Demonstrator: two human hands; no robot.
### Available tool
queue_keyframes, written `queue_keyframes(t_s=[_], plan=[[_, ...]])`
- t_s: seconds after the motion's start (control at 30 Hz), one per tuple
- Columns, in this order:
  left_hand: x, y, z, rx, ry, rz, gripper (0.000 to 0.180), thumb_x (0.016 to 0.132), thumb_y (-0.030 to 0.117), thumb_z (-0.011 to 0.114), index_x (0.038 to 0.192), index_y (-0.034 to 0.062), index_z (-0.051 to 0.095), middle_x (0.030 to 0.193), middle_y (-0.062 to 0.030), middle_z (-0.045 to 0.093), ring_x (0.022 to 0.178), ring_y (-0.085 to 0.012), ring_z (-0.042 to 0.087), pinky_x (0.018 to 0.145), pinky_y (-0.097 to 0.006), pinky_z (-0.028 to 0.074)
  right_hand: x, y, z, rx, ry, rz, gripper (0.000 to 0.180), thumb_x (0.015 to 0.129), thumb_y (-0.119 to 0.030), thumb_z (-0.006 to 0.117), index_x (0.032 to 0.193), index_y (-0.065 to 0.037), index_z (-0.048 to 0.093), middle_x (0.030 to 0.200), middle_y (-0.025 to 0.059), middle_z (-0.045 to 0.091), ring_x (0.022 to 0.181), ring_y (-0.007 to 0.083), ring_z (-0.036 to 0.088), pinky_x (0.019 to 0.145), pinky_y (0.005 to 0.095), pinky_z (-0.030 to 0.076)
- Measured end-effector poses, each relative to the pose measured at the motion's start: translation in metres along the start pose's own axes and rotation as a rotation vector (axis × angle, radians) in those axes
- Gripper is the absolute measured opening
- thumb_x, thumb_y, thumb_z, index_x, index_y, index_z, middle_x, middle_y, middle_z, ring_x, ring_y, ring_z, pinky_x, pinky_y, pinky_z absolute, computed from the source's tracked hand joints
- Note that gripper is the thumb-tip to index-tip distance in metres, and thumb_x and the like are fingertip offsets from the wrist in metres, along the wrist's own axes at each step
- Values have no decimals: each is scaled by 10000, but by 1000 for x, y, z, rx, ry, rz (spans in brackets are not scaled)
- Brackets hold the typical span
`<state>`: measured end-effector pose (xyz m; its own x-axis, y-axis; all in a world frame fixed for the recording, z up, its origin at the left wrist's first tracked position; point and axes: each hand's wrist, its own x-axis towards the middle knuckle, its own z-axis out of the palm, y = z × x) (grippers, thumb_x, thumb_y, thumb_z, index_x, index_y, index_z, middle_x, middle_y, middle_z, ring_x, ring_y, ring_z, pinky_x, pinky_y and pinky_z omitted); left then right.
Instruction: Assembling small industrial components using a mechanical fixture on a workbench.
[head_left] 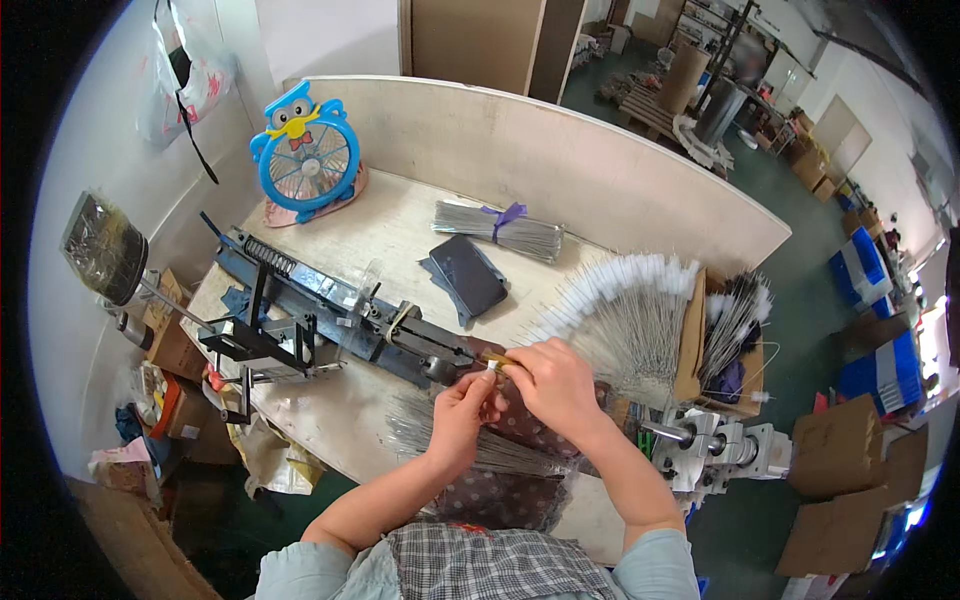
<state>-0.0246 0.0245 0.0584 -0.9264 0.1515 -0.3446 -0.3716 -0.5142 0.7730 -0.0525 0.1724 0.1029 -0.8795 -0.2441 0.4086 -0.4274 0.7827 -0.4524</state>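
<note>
My left hand is closed in a pinch on a small white piece, possibly a brush tip. Right beside it, my right hand has its fingers closed on a short brass-coloured piece, whose kind I cannot make out. Both hands meet at the near end of a long black metal bench machine with a spring and clamps. Under my forearms a bundle of thin metal wires lies across a brown dotted cloth.
White-tipped wire brushes fan out at the right, beside a cardboard box of more brushes. Farther back are a purple-tied wire bundle, a dark phone and a blue fan. A metal shaft fixture stands right.
</note>
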Motion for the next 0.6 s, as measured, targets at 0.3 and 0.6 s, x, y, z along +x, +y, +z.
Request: queue_keyframes(t_s=[0.3,0.6], plan=[[-3,11,-1,58,-69,-64,420,980,386,404,999,4,581,851,-78,643,709,-116,601,648,-234,468,7,-5,-10,339,-290,418,173,797,-234,642,859,-79,685,818,79,663,809,239,596,697,343,480],[-4,0,12,-305,69,56,381,981,344,391,1026,0,548,932,-95,623,880,-177,619,783,-319,491,-11,-33,17,-93,87,-2,340,681,-215,722,973,-58,644,994,20,618,980,218,548,758,368,473]])
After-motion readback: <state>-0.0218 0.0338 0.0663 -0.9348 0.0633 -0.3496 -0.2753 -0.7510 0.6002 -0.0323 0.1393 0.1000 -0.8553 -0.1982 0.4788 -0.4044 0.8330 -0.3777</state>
